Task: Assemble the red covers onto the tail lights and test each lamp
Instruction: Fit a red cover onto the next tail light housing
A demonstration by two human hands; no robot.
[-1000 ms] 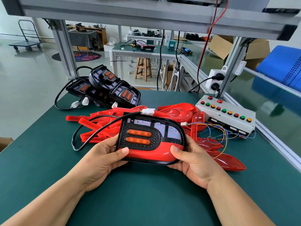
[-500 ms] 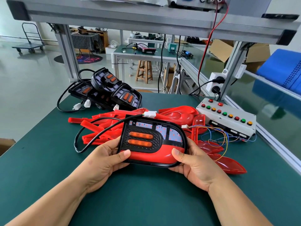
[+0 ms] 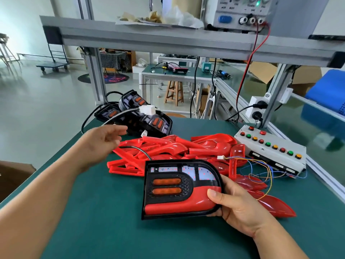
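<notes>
My right hand (image 3: 240, 208) grips the right edge of a black tail light (image 3: 168, 186), thumb on the red cover (image 3: 177, 202) fitted over its lower part. The lamp is tilted up off the green table (image 3: 112, 230). My left hand (image 3: 100, 143) is raised and blurred above the table's left side, holding the lamp's black cable, whose white connector (image 3: 147, 110) swings in the air above it. A pile of loose red covers (image 3: 177, 148) lies behind the lamp.
Several bare black tail lights (image 3: 153, 124) are stacked at the back left. A white test box (image 3: 270, 148) with coloured buttons sits at the right, its coloured wires ending in a small white plug (image 3: 221, 157). A power supply (image 3: 242, 12) stands on the overhead shelf.
My left hand let go of the lamp's left edge and rose to the back left, lifting the cable and its connector. My right hand alone now holds the lamp. The view tilted upward.
</notes>
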